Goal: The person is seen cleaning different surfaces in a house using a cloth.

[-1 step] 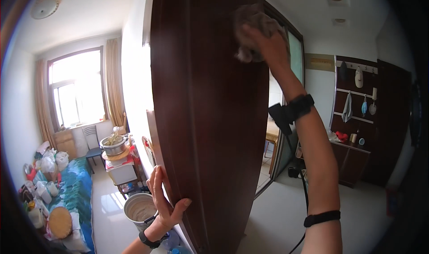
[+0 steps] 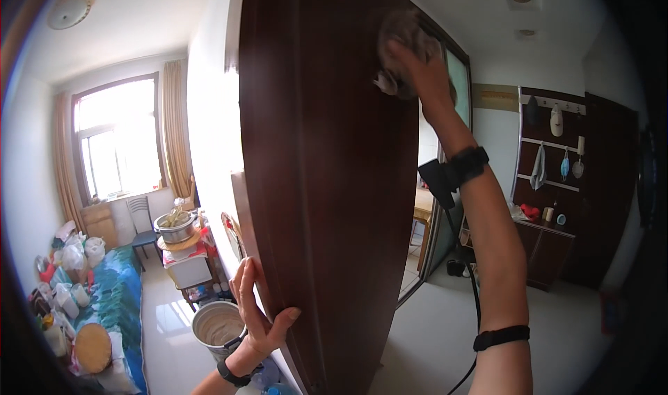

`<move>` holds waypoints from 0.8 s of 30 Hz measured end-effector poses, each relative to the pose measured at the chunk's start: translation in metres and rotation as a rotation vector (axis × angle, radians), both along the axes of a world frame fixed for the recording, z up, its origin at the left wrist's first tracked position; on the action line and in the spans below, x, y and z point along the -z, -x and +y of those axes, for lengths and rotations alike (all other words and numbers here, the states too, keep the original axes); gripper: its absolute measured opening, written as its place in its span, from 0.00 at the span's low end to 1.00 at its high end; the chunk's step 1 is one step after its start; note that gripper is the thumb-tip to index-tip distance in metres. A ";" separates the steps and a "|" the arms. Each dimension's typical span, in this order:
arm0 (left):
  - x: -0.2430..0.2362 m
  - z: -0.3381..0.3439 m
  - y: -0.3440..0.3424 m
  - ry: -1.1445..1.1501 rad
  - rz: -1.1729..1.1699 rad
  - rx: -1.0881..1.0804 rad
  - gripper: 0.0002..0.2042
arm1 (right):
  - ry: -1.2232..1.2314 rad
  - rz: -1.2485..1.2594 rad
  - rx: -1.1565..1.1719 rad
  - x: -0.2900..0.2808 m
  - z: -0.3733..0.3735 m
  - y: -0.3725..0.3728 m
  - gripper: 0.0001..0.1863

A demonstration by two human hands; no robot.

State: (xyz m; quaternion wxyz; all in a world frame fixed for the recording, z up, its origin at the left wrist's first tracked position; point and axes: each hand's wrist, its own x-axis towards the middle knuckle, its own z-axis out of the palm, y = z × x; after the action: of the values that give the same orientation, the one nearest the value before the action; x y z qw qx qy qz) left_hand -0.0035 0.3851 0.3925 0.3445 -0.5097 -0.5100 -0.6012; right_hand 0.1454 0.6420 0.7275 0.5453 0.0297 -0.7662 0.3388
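A tall dark brown wooden door (image 2: 327, 207) stands right in front of me, seen nearly edge-on. My left hand (image 2: 257, 315) grips its edge low down, fingers flat along the edge and thumb on the face. My right hand (image 2: 421, 68) is raised high and presses a crumpled grey-brown cloth (image 2: 398, 37) against the upper part of the door face. A black device with a cable is strapped to my right wrist, and a black band circles the forearm.
Left of the door are a white bucket (image 2: 217, 325), a metal pot (image 2: 174, 224) on a small stand, a bright window (image 2: 115, 141) and a blue-covered bed (image 2: 111, 291) with bags. To the right are a dark wall rack (image 2: 557, 151) with hanging items and pale tiled floor.
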 end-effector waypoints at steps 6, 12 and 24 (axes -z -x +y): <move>-0.010 -0.016 -0.002 0.018 -0.027 0.036 0.44 | -0.740 0.359 0.208 0.127 -0.069 0.031 0.39; -0.004 -0.011 -0.006 -0.004 -0.042 -0.035 0.42 | -1.040 0.445 0.066 0.046 -0.109 0.036 0.40; -0.005 -0.015 -0.032 -0.162 -0.151 0.068 0.41 | -0.573 0.472 0.076 -0.231 -0.029 0.043 0.26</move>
State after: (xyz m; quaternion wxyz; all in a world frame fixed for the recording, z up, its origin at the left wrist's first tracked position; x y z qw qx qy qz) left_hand 0.0289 0.3704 0.3978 0.3244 -0.4505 -0.4667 -0.6885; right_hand 0.1022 0.6126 0.9584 0.6887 0.2301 -0.6836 0.0739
